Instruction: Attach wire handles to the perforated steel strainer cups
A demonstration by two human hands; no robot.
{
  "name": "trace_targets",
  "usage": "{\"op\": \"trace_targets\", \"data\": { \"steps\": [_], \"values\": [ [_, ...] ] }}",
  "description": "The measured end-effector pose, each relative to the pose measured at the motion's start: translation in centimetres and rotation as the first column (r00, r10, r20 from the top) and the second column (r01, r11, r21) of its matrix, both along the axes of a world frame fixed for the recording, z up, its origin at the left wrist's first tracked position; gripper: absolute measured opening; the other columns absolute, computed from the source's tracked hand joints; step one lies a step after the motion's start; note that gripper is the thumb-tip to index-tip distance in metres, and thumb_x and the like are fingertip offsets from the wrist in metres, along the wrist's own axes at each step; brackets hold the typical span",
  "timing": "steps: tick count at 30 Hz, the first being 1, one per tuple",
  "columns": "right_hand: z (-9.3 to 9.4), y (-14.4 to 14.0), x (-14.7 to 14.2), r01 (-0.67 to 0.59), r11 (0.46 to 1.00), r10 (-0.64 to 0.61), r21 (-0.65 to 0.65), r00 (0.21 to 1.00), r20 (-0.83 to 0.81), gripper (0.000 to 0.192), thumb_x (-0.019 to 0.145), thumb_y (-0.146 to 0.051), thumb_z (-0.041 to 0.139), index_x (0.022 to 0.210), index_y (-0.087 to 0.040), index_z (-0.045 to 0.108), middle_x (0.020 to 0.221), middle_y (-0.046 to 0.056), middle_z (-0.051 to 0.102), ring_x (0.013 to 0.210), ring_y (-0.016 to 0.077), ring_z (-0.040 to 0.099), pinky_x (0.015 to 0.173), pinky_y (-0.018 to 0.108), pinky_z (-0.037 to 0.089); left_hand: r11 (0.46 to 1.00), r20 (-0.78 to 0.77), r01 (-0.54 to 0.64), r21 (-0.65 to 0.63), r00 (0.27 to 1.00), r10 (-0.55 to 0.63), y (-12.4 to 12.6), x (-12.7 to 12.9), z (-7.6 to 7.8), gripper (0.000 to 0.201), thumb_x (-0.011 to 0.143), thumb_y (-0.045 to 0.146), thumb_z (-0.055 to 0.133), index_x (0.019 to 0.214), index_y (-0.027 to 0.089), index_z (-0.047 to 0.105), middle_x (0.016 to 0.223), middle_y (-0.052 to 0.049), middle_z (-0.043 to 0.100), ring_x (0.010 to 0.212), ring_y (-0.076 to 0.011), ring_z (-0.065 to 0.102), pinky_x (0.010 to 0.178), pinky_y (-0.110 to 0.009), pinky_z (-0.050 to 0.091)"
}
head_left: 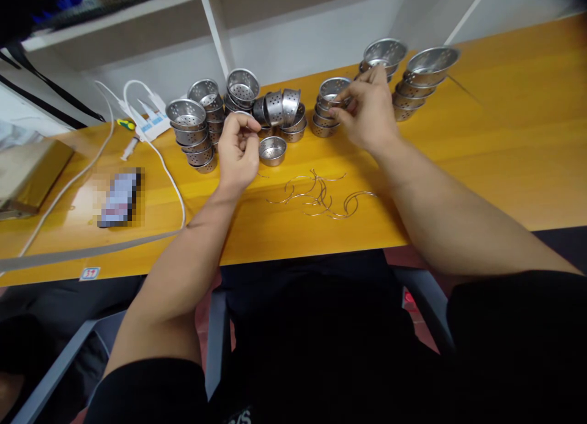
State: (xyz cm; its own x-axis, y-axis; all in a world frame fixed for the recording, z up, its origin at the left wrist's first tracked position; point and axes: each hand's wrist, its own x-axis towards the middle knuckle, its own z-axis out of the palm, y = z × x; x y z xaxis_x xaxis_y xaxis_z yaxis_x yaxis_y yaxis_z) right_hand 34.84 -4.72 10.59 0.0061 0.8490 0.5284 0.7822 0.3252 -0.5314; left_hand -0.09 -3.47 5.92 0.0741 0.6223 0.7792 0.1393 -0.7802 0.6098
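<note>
Hands over a yellow table [504, 137]: right hand [367, 109] pinches the top perforated cup [334, 89] of a stack just left of it; left hand [238, 148], nearer the loose cup [272, 150], pinches a thin wire ring [242, 115].

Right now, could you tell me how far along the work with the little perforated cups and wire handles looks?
Hard to call any finished: no cup visibly carries a wire. In hand: the left hand pinches a thin wire, while the right hand reaches a cup stack. Left: loose wire handles, one single cup and several more stacks.
</note>
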Motion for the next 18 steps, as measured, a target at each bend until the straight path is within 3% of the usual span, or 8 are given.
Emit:
{"op": "trace_targets", "data": {
  "steps": [5, 9, 12, 16, 18],
  "values": [
    [-0.2, 0.7, 0.2, -0.005, 0.997, -0.001, -0.071, 0.996, -0.086, 0.010, 0.117, -0.012, 0.089, 0.122, -0.021, 0.091, 0.129, 0.017, 0.091, 0.105, 0.0299, 0.079, 0.106, 0.045, 0.066, 0.999, -0.015, 0.038, 0.026, 0.999, -0.038, 0.6, -0.2, -0.8, 0.041, 0.125, 0.069, 0.077, 0.128, 0.028, 0.078, 0.110, -0.004, 0.064, 0.093, -0.0190, 0.072, 0.096, -0.044, 0.077],
    [0.0, 0.8, 0.5, -0.024, 0.999, 0.024, -0.021, 1.000, -0.004, 0.012, 0.115, -0.012, 0.091, 0.123, -0.019, 0.095, 0.125, 0.017, 0.092, 0.108, 0.0322, 0.081, 0.107, 0.047, 0.065, 0.999, -0.060, 0.031, 0.028, 0.998, -0.029, 0.1, 0.0, -0.7, 0.050, 0.124, 0.079, 0.072, 0.128, 0.029, 0.076, 0.110, -0.004, 0.061, 0.092, -0.0181, 0.070, 0.095, -0.041, 0.073],
    [0.0, 1.0, 1.0, -0.027, 1.000, 0.027, -0.004, 1.000, -0.006, 0.008, 0.113, -0.018, 0.094, 0.121, -0.019, 0.093, 0.127, 0.018, 0.090, 0.101, 0.0284, 0.076, 0.104, 0.048, 0.065, 1.000, -0.097, 0.002, -0.026, 0.995, -0.005, -0.6, 0.3, -0.2, 0.047, 0.125, 0.076, 0.069, 0.127, 0.029, 0.076, 0.112, -0.005, 0.062, 0.096, -0.0201, 0.072, 0.096, -0.041, 0.071],
    [0.2, 1.0, 1.6, -0.017, 1.000, 0.017, 0.013, 0.997, -0.070, 0.027, 0.118, -0.054, 0.092, 0.119, -0.027, 0.089, 0.135, 0.017, 0.090, 0.100, 0.0310, 0.073, 0.102, 0.055, 0.067, 0.996, -0.123, -0.038, -0.077, 0.992, 0.028, -1.3, 0.5, 0.3, 0.044, 0.125, 0.073, 0.067, 0.125, 0.030, 0.075, 0.116, -0.007, 0.067, 0.097, -0.0214, 0.072, 0.091, -0.040, 0.069],
    [0.7, 0.2, 1.5, -0.042, 0.999, 0.043, 0.024, 0.997, -0.060, 0.045, 0.123, -0.077, 0.077, 0.130, -0.035, 0.091, 0.147, 0.018, 0.088, 0.110, 0.0383, 0.074, 0.107, 0.065, 0.068, 0.995, -0.139, -0.043, -0.086, 0.990, 0.031, -1.4, 0.6, 0.1, 0.046, 0.125, 0.075, 0.064, 0.127, 0.031, 0.074, 0.120, -0.007, 0.070, 0.097, -0.0210, 0.073, 0.089, -0.038, 0.068]
  ]
}}
